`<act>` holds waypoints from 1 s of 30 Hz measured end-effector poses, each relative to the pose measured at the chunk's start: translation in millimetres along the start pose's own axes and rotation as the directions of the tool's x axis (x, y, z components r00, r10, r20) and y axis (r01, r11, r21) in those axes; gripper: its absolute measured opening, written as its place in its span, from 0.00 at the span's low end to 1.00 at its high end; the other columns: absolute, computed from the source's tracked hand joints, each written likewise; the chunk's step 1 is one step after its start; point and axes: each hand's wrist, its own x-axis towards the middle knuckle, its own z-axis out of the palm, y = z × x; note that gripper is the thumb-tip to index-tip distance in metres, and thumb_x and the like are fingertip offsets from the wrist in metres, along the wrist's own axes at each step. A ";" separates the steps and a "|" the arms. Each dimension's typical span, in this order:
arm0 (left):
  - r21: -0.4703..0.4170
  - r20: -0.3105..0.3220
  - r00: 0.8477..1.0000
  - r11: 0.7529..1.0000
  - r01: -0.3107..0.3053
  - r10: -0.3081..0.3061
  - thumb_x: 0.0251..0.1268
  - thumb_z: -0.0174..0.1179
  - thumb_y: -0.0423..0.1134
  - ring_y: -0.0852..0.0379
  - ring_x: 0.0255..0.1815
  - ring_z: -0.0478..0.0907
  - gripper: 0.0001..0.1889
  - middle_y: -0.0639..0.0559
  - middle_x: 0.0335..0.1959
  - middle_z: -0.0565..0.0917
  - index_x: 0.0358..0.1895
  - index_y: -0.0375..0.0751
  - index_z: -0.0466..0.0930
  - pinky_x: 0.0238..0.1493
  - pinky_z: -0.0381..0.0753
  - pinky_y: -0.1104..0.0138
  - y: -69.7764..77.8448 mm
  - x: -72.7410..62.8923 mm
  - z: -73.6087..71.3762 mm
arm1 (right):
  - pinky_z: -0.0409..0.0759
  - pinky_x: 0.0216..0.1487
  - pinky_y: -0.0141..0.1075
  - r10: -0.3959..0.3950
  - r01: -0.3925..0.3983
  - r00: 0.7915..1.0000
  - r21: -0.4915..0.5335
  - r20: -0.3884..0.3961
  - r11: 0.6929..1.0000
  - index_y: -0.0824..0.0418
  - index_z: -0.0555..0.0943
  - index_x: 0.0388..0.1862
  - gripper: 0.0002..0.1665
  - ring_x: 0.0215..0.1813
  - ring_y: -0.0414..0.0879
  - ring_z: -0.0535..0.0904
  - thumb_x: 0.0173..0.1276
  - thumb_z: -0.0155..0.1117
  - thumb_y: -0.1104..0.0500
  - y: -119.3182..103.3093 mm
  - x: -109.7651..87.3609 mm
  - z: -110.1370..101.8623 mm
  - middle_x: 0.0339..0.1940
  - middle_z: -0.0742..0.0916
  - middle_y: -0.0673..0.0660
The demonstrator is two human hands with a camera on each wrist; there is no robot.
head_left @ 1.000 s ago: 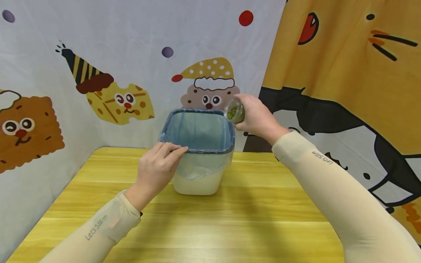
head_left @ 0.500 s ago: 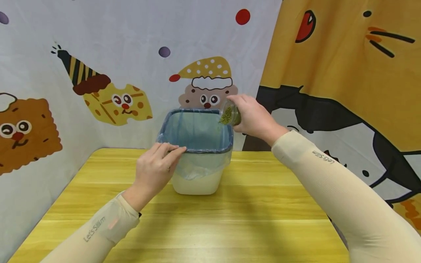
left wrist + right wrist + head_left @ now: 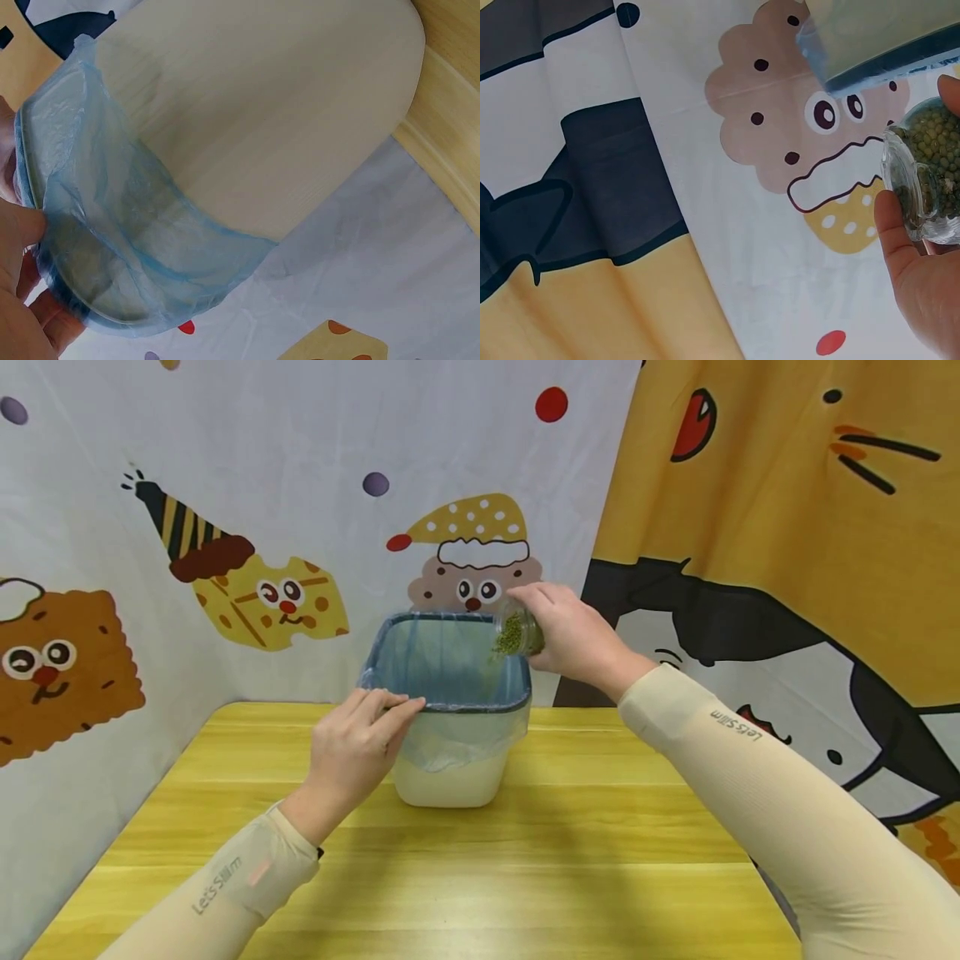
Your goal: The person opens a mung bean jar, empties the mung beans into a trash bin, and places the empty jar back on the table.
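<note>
A cream trash bin (image 3: 448, 787) stands upright on the table, its rim wrapped in a translucent blue plastic liner (image 3: 465, 735). My left hand (image 3: 358, 735) grips the near-left part of that rim, thumb and fingers over the edge; the left wrist view shows the thumb against the liner (image 3: 150, 217). Above the bin's right side, my right hand (image 3: 583, 633) holds a small clear glass jar (image 3: 534, 635) on its side, mouth tilted down to the left. Green beans (image 3: 512, 633) lie in the jar, and some fall from its mouth into the bin. The bin's bottom is hidden.
The bin sits on a yellow wood-grain table (image 3: 450, 885), close to its back edge. Behind it hangs a white cartoon-print cloth (image 3: 300, 427). An orange and dark patterned curtain (image 3: 780, 518) hangs at the right.
My right hand has moved slightly left and down, tipping the jar further over the bin. Beans now spill from it. My left hand keeps its grip on the rim.
</note>
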 end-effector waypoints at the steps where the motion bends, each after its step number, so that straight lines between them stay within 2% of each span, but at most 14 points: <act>1: 0.001 0.000 1.000 1.000 0.001 -0.001 0.67 0.74 0.33 0.48 0.35 0.86 0.10 0.47 0.38 0.90 0.50 0.45 0.94 0.28 0.87 0.59 0.0 0.0 0.3 | 0.81 0.71 0.56 -0.004 0.004 1.000 0.000 -0.002 1.000 0.57 0.67 0.82 0.54 0.81 0.62 0.68 0.58 0.82 0.65 0.0 0.3 -0.1 0.78 0.75 0.61; 13: 0.003 0.003 1.000 1.000 0.012 -0.012 0.66 0.74 0.33 0.49 0.36 0.86 0.11 0.48 0.38 0.90 0.50 0.46 0.94 0.29 0.88 0.58 1.0 2.0 3.8 | 0.78 0.75 0.56 -0.057 0.057 0.998 -0.023 -0.020 0.998 0.59 0.69 0.81 0.53 0.81 0.63 0.68 0.58 0.84 0.64 3.9 3.9 0.2 0.79 0.75 0.62; 30: 0.022 -0.001 1.000 1.000 0.017 -0.016 0.67 0.74 0.33 0.49 0.35 0.86 0.11 0.48 0.39 0.90 0.50 0.46 0.94 0.28 0.87 0.59 2.0 5.8 10.5 | 0.81 0.71 0.56 -0.095 0.094 0.995 -0.076 -0.013 0.993 0.57 0.67 0.82 0.54 0.79 0.64 0.70 0.58 0.84 0.63 11.8 8.0 2.2 0.79 0.74 0.63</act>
